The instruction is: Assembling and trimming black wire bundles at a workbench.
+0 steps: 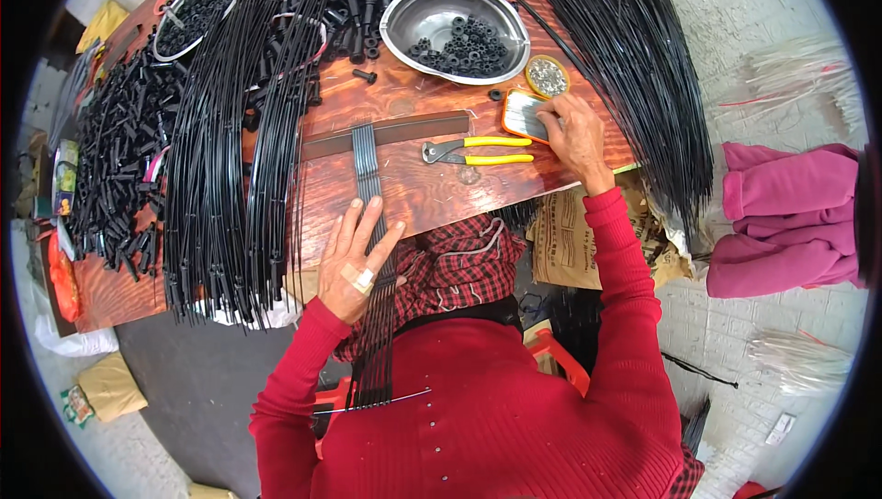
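Observation:
My left hand (354,255) lies flat on a bundle of thin black rods (372,334), its fingers spread and a plaster on its back. The rods run from the table edge down over my lap, with their upper ends on a dark brown bar (423,130). A thin metal rod (404,397) crosses their lower ends. My right hand (577,136) reaches into a small orange-rimmed tray (508,125), thumb and fingertips drawn together; whatever they pinch is too small to make out. Yellow-handled pliers (496,159) lie left of that hand.
A metal bowl (395,44) holds black rings, near a round tub (548,76) of small metal pieces. Long black rods (643,76) hang over the right edge; more bundles (207,196) cover the left. Black plastic parts (110,159) pile up farther left. Pink cloth (790,214) hangs at right.

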`<state>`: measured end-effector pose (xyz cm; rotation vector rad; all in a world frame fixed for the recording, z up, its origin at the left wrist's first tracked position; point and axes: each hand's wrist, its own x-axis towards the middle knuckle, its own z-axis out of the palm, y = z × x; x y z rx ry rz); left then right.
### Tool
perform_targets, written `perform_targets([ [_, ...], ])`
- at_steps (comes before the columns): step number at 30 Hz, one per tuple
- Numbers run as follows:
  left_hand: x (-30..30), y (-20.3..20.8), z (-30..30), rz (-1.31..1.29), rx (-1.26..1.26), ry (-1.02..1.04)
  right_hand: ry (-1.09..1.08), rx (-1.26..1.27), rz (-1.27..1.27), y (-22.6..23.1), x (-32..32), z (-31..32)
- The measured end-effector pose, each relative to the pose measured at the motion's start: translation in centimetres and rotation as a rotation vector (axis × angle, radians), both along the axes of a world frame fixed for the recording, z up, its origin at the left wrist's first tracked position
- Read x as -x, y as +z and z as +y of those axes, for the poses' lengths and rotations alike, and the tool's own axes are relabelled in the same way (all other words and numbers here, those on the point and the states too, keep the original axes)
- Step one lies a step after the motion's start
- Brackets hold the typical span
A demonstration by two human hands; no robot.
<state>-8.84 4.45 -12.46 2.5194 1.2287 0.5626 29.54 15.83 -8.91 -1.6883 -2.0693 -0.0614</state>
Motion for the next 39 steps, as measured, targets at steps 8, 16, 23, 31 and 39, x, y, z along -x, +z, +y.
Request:
perform_targets([
  [8,0.3,-0.2,0.0,0.034,0.004,-0.010,0.159,-0.113,0.143,1.8,5.0,1.0],
  [16,0.3,0.2,0.0,0.048,0.009,-0.018,0.556,0.009,0.205,0.6,14.3,4.3],
  [23,0.3,0.4,-0.2,0.019,0.029,-0.017,0.478,0.085,0.054,-1.3,16.3,5.0],
  [31,0.2,0.7,-0.2,-0.049,0.077,-0.010,0.484,0.137,0.083,-1.6,16.3,5.4],
  [39,0.3,0.3,-0.2,-0.033,0.052,-0.013,0.571,0.221,0.217,-2.8,15.6,6.8],
])
